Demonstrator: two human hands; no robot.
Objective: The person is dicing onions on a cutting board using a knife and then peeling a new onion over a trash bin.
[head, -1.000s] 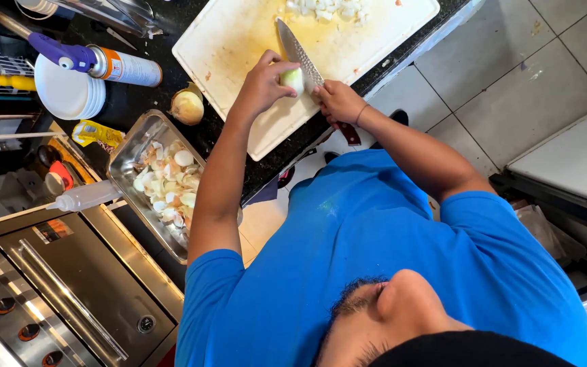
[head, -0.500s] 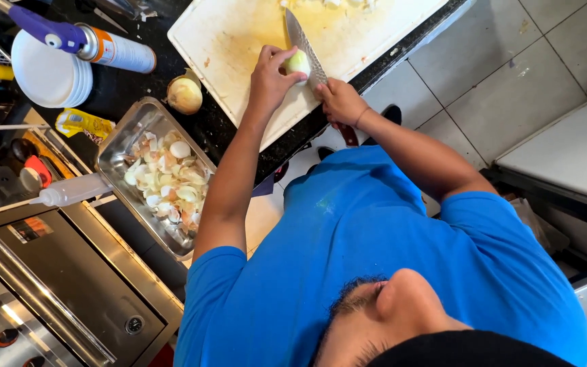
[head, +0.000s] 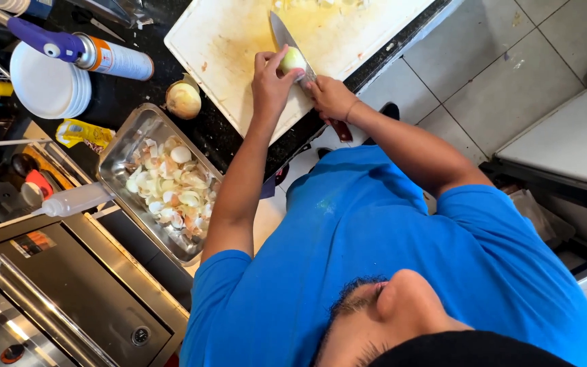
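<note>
Hands [head: 304,85] closed on onion [head: 293,59], knife [head: 292,46].

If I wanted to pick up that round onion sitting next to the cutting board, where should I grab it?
Take the whole onion around its round middle, coming straight down from above with fingers on opposite sides. It sits alone on the dark counter, with open space all round between the white cutting board and the metal tray, so nothing blocks the top. Its smooth skin probably needs a firm wrap.
</note>
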